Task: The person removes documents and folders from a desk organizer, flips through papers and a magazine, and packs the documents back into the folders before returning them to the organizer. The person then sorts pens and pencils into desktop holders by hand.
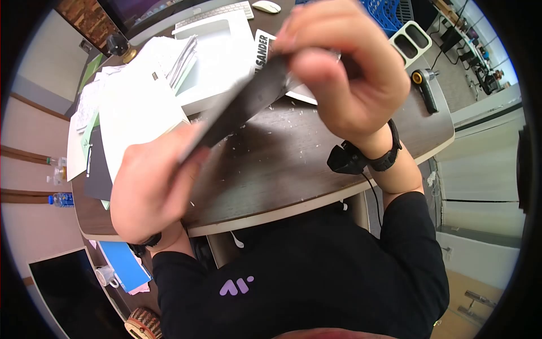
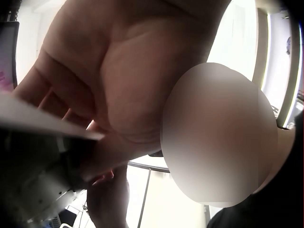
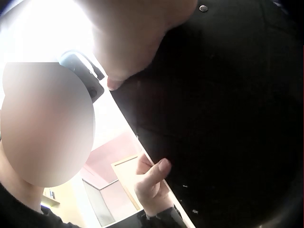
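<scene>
Both hands hold a dark, flat panel up above the table, tilted with its narrow side toward the head view. My left hand grips its lower left end; in the right wrist view that hand's thumb lies over the edge onto the black face. At the upper right end my right hand grips it between thumb and fingers, blurred. The right wrist view shows a broad black face with a light edge, a small round metal stud and a few white specks. The panel's far side is hidden in the head view.
White crumbs lie scattered on the dark table. Papers and a white open box stand at the left and back. A card printed "SANDER" lies behind the panel. A black-and-yellow tool lies at the right.
</scene>
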{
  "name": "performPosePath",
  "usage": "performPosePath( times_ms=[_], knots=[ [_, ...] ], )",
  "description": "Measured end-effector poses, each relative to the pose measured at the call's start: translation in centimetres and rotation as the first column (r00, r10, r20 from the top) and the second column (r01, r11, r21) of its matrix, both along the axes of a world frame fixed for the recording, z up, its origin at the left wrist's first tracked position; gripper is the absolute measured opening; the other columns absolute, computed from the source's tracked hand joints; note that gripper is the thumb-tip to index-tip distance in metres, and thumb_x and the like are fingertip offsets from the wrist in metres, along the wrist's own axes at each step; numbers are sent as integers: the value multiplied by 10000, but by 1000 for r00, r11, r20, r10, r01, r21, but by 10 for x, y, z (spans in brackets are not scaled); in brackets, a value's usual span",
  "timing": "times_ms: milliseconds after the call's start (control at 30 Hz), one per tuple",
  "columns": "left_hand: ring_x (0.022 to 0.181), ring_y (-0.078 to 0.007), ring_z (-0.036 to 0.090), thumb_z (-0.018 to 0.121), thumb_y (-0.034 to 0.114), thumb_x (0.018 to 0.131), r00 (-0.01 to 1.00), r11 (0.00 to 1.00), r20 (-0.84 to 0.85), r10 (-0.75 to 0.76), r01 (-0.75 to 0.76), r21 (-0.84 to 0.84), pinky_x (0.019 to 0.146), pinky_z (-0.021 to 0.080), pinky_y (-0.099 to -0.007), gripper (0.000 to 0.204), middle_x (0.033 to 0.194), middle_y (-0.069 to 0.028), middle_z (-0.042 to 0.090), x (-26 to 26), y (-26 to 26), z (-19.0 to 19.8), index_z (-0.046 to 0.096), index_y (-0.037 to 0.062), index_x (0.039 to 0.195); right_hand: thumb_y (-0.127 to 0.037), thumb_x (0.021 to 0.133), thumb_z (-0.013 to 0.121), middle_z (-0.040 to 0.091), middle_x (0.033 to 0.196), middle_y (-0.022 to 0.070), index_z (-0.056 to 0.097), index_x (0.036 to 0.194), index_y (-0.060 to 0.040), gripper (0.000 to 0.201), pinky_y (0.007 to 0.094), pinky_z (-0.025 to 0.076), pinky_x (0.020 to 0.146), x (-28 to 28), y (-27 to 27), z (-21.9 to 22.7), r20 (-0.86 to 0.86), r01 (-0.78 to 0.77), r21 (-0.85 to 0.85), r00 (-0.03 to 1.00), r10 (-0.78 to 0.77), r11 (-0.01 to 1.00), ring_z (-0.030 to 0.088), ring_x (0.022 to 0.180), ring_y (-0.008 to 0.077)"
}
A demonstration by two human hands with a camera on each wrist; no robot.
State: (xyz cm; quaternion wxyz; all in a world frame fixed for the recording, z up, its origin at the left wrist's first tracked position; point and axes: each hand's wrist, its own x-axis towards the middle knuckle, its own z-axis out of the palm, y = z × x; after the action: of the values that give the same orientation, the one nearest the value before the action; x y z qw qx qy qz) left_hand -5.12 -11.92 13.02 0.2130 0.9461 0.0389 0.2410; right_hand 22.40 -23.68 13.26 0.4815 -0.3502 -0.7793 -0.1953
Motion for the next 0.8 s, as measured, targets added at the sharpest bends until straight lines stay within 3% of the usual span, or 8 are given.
performPosePath(
  times_ms=[67, 167, 267, 333, 400, 533, 633, 800],
  knots=[
    [658, -242, 642, 731, -23, 850, 977, 983, 120, 177, -182, 26, 636, 489, -292, 313, 833, -143, 673, -7, 13, 2, 667, -30, 1156, -186, 947, 700, 677, 943, 139, 640, 1104, 82, 317, 361, 543, 840, -29, 55, 8, -497, 369, 584, 867, -40, 723, 676, 849, 288],
    [875, -107, 597, 655, 68, 990, 907, 880, 286, 309, -159, -448, 814, 449, -231, 299, 977, -38, 674, -1, 29, -1, 616, -58, 1259, 40, 856, 727, 344, 1551, 179, 196, 1547, -63, 878, 526, 307, 1148, -5, -4, -12, -410, 426, 231, 858, -310, 875, 386, 1376, 271],
    [1004, -110, 580, 628, 78, 1014, 843, 853, 437, 314, -48, -519, 908, 429, -238, 328, 1106, -52, 661, 14, 41, -6, 586, -64, 1306, -67, 811, 818, 278, 1591, 184, 122, 1590, -19, 1046, 481, 250, 1177, -10, -1, -50, -719, 83, 46, 694, -25, 995, 298, 1445, 268],
    [1059, -115, 572, 624, 77, 1016, 807, 833, 502, 311, 23, -554, 950, 420, -243, 344, 1162, -67, 654, 26, 42, -8, 574, -65, 1325, -106, 854, 794, 300, 1596, 188, 177, 1589, -10, 965, 425, 269, 1189, -12, -6, -64, -672, 146, -114, 717, -185, 983, 315, 1450, 262],
    [1134, -134, 569, 627, 82, 1016, 831, 763, 491, 263, 132, -632, 1004, 405, -259, 381, 1240, -89, 648, 35, 44, -12, 558, -64, 1361, -105, 910, 749, 436, 1527, 164, 328, 1546, -2, 769, 369, 334, 1154, -7, -20, -85, -824, -296, -356, 546, -149, 886, 432, 1374, 239],
    [1126, -128, 600, 617, 103, 1026, 847, 698, 436, 303, 115, -707, 995, 448, -275, 331, 1208, -96, 679, 58, 34, -20, 578, -41, 1321, -65, 941, 688, 564, 1426, 151, 445, 1470, 50, 592, 358, 391, 1118, -5, -41, -97, -904, -414, -319, 403, -143, 853, 529, 1312, 237],
    [1045, -144, 658, 599, 102, 1027, 968, 644, 123, 221, -50, -763, 928, 505, -286, 297, 1131, -108, 702, 48, 45, -27, 580, -21, 1296, -46, 949, 682, 617, 1358, 123, 521, 1404, 48, 491, 353, 428, 1076, 26, -63, -88, -860, -222, -336, 468, -202, 915, 587, 1228, 221],
    [912, -219, 711, 528, 115, 1029, 985, 738, 117, 128, -16, -675, 855, 556, -333, 315, 1077, -171, 703, 64, 39, -27, 559, -30, 1307, -61, 950, 706, 656, 1287, 129, 601, 1325, 40, 402, 353, 542, 965, 123, -127, -31, -880, 462, 6, 423, -214, 887, 665, 1094, 213]
  ],
)
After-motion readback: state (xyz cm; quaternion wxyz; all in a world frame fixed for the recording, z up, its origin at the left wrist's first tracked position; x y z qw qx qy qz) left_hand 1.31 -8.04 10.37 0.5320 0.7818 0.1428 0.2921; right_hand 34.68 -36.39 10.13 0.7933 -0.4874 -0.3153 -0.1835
